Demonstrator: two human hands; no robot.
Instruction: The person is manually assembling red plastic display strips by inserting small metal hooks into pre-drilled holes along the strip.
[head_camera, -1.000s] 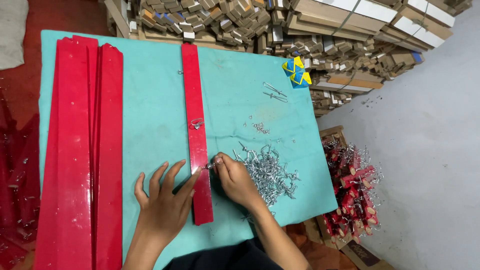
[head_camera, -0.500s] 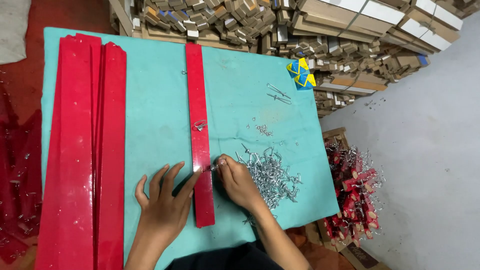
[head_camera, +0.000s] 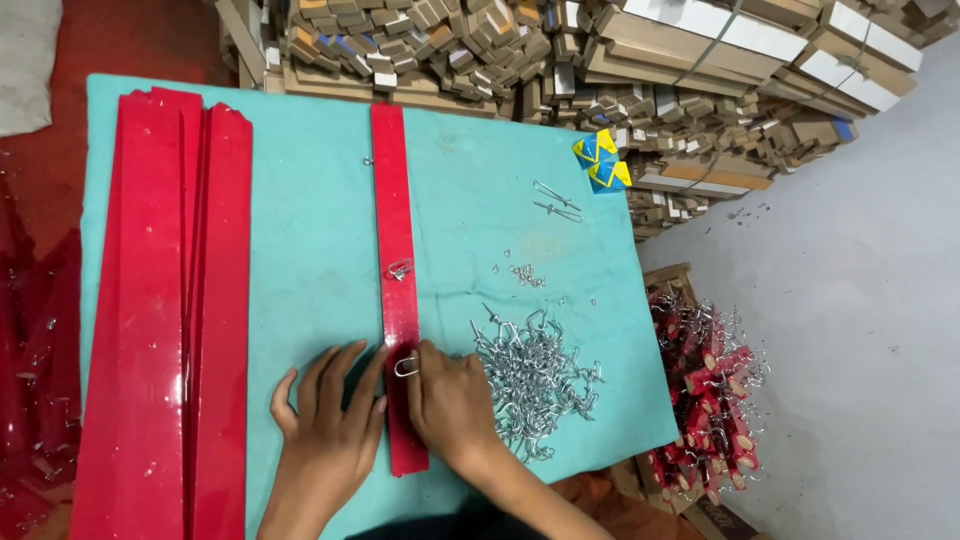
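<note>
Left hand (head_camera: 325, 425) lies flat, fingers spread, on the teal tabletop (head_camera: 300, 260) against the red strip (head_camera: 398, 280); right hand (head_camera: 450, 400) pinches a metal hook (head_camera: 406, 365) at the strip's near end. A pile of hooks (head_camera: 530, 375) lies just right. Stacked red strips (head_camera: 160, 300) occupy the left edge; bundled cardboard (head_camera: 560, 60) stands beyond.

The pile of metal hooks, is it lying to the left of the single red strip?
No, the pile of metal hooks lies on the right of the single red strip, beside the right hand.

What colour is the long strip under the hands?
Red; the strip shows clearly in the head view.
</note>
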